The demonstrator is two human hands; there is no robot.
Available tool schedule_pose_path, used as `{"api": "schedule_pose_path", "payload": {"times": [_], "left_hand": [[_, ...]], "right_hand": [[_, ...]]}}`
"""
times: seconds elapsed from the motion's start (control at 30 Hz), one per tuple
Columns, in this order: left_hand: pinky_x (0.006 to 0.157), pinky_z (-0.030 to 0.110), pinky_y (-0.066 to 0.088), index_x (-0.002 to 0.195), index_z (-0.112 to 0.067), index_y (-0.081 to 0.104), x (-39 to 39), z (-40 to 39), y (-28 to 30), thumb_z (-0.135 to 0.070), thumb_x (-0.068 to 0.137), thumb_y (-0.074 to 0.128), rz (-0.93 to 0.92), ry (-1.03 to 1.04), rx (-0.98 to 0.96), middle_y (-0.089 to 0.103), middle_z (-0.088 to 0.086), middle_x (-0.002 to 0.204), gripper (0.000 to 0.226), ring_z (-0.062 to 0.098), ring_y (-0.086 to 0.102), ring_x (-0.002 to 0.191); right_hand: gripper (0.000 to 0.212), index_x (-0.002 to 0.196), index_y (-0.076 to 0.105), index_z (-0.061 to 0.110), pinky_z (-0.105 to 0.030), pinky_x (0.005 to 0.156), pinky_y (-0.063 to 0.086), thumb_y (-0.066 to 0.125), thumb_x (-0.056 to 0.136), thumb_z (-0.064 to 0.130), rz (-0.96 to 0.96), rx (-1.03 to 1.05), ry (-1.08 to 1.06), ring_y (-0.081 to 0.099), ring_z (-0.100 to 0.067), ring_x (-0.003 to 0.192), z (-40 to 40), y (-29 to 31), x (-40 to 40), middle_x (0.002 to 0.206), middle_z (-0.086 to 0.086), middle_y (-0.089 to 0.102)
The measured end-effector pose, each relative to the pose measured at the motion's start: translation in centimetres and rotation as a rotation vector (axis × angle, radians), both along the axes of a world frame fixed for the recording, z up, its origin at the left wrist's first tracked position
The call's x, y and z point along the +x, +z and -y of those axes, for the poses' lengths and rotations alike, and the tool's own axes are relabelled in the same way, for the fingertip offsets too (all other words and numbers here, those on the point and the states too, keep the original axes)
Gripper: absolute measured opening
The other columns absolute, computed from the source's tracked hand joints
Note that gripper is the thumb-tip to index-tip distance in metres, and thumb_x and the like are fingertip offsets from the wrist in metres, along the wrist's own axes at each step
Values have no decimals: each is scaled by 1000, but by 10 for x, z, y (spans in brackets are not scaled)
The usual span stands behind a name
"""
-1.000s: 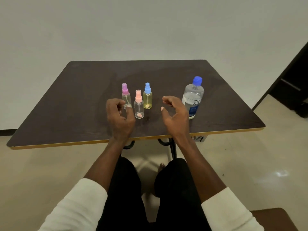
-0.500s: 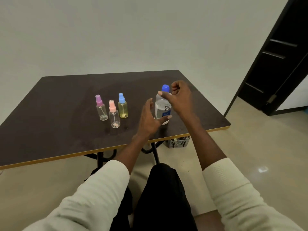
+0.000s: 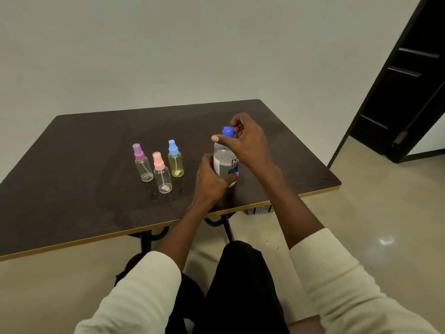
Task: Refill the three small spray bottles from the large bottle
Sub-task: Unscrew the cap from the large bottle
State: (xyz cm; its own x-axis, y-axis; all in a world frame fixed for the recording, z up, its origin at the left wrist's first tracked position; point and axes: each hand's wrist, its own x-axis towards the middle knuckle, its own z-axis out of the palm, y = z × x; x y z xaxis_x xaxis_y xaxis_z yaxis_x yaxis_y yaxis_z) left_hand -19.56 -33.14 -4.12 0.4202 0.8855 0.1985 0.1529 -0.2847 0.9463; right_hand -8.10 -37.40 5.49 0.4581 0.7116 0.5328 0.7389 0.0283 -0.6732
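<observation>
Right hand [image 3: 250, 143] pinches blue cap [image 3: 227, 131] atop large bottle [image 3: 225, 162] | left hand [image 3: 212, 182] wraps its base, steadying | cap apparently not off yet | three spray bottles [image 3: 161, 172] stand left of large bottle | twist cap squarely, keep bottle upright.

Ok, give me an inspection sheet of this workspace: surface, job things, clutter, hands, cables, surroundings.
Surface: dark table with a yellow edge; faint smudges near the small bottles.
Job's things: large bottle upright, blue cap on; purple-topped bottle, pink-topped bottle and blue-topped bottle, holding yellowish liquid, stand capped to its left.
Clutter: nothing seen on the table.
Hands: left hand holds the large bottle's body; right hand has its grip round the cap.
Cables: nothing seen.
Surroundings: pale wall, dark door, white crate under the table.
</observation>
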Motion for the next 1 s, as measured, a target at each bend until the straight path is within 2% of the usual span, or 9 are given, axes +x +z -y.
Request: {"api": "schedule_pose_path", "payload": {"times": [0.1, 0.23, 0.3, 0.4, 0.53, 0.7, 0.83, 0.93, 1.0], "left_hand": [[80, 21, 55, 123, -24, 48, -5, -2, -1, -24, 71, 91, 51, 34, -43, 65, -2, 120, 68, 14, 66, 107], [71, 12, 51, 128, -26, 48, -15, -4, 3, -25, 72, 91, 37, -11, -68, 65, -7, 119, 70, 4, 64, 102], [76, 16, 53, 129, -25, 49, -18, -5, 1, -26, 72, 91, 40, -27, -62, 66, -7, 121, 71, 6, 65, 105], [84, 23, 57, 130, -26, 50, -18, -6, -1, -26, 72, 91, 52, -28, -38, 66, -6, 122, 71, 8, 65, 109], [88, 28, 58, 127, -28, 50, -15, -8, -3, -25, 73, 90, 63, -28, -12, 66, -5, 123, 67, 9, 66, 109], [84, 25, 57, 124, -30, 49, -13, -8, -1, -24, 72, 90, 51, -25, 1, 66, -6, 120, 66, 9, 66, 106], [81, 21, 55, 124, -30, 48, -14, -7, -1, -24, 73, 90, 30, -31, 2, 65, -7, 121, 66, 7, 65, 105], [79, 19, 54, 125, -34, 46, -14, -6, 0, -23, 73, 90, 34, -26, 1, 64, -9, 120, 69, 4, 65, 105], [79, 18, 54, 124, -34, 46, -15, -6, 1, -23, 73, 90, 33, -24, -6, 64, -9, 120, 68, 3, 64, 104]], "right_hand": [[39, 88, 56, 18, -23, 63, 46, 81, 73, 45, -7, 8, 63, 51, -10, 68, -5, 0, -6, 79, 5, 58], [29, 91, 64, 19, -22, 72, 50, 82, 75, 33, -92, 16, 135, 59, -13, 81, -6, 0, -4, 91, 0, 64], [27, 98, 69, 18, -20, 77, 51, 81, 77, 29, -127, 6, 172, 61, -11, 87, -3, 1, -1, 98, 0, 66], [29, 108, 72, 15, -26, 85, 54, 79, 81, 23, -169, -30, 227, 64, -13, 93, -1, 0, 4, 102, 2, 68], [37, 119, 65, 14, -25, 88, 55, 75, 84, 15, -238, -9, 262, 67, -10, 98, 0, -1, 7, 106, 2, 71], [19, 103, 67, 18, -17, 82, 52, 73, 85, 19, -202, 15, 268, 65, -2, 89, 2, -2, 3, 96, 10, 68], [29, 97, 63, 19, -8, 75, 47, 80, 78, 33, -120, 21, 196, 59, -1, 82, -3, -2, -3, 92, 11, 64], [26, 98, 65, 16, -10, 77, 47, 80, 79, 25, -102, 50, 181, 59, -3, 83, -6, -2, -4, 93, 6, 66], [25, 101, 66, 16, -19, 82, 53, 79, 80, 22, -112, 49, 196, 63, -7, 88, -5, -2, -1, 97, 5, 68]]}}
